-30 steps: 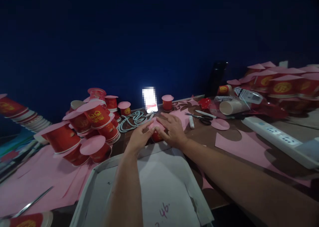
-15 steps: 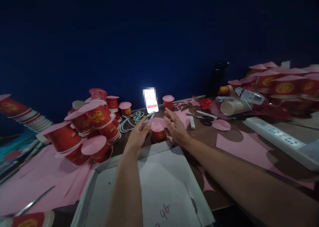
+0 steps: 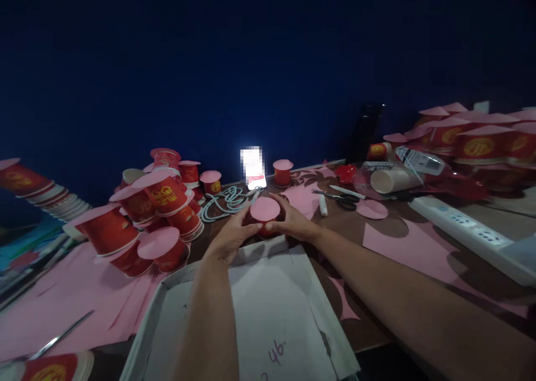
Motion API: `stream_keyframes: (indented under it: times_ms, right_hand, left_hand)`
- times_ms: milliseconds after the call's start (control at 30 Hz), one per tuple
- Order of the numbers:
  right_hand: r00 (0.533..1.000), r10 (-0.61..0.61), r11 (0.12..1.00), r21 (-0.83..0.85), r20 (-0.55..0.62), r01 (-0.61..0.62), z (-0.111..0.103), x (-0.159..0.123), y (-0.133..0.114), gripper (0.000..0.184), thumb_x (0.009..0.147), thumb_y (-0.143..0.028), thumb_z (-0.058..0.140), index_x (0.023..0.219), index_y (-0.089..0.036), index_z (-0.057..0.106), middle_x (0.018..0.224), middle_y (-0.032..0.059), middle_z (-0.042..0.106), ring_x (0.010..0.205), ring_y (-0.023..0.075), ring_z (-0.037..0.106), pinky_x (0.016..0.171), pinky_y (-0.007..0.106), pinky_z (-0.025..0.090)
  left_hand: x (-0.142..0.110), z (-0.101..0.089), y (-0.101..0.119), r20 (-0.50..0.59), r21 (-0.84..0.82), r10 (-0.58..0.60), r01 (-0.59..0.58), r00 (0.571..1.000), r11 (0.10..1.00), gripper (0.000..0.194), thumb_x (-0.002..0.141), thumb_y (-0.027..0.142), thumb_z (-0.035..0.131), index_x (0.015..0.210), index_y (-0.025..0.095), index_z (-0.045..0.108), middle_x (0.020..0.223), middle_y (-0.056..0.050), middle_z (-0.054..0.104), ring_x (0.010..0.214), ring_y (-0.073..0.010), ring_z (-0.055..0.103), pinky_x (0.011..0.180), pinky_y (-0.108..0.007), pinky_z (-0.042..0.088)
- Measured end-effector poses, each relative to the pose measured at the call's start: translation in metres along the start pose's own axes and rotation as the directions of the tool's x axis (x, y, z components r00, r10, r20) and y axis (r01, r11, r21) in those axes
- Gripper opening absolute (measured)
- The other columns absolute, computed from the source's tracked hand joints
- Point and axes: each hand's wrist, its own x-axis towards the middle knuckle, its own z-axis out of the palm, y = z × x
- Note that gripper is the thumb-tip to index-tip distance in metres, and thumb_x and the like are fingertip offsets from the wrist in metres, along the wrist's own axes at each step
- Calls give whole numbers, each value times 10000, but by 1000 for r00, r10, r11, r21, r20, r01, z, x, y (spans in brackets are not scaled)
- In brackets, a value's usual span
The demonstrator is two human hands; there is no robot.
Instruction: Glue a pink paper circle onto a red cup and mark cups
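A red paper cup stands upside down in front of me, with a pink paper disc on top of it. My left hand is curved round the cup's left side, its thumb on the near face. From the right, my right hand wraps the same cup, and the two thumbs almost meet below the disc. A white cardboard tray lies under my forearms, just nearer than the cup. Another red cup topped with a pink disc stands farther back.
Disc-topped red cups are heaped at left, with more at far right. Scissors, a glue stick, a coiled cable, a lit phone, a power strip and pink paper lie around.
Both hands have closed in from beside the cup and now grip its sides, thumbs on the near face. The cup and disc have shifted very slightly.
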Motion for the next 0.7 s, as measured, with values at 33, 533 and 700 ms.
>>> stream_keyframes:
  times_ms: [33, 533, 700]
  right_hand:
    - [1000, -23, 1000, -5, 18, 23, 1, 0, 2, 968, 570, -408, 829, 1390, -178, 368, 1379, 140, 459, 1257, 278, 461, 1071, 423, 355]
    - [995, -95, 995, 39, 18, 94, 16, -2, 12, 643, 621, -300, 792, 1192, -166, 529, 1129, 82, 646, 1026, 218, 604, 913, 351, 477]
    - [995, -97, 995, 29, 18, 96, 16, -2, 12, 620, 632, -284, 767, 1190, -163, 527, 1111, 79, 651, 1027, 218, 603, 915, 357, 477]
  left_hand:
    - [1, -1, -1, 26, 17, -17, 17, 1000, 1000, 662, 721, 158, 631, 1358, 187, 456, 1258, -96, 597, 1183, -240, 532, 1019, -407, 404]
    - [13, -5, -18, -209, 450, 34, 65, 977, 891, 629, 661, 72, 546, 1280, 188, 542, 1165, -78, 652, 1065, -222, 597, 960, -372, 444]
    - [15, -2, -15, -327, 559, 284, -58, 902, 827, 691, 715, 80, 529, 1388, 203, 428, 1374, -106, 497, 1211, -215, 508, 1030, -371, 391]
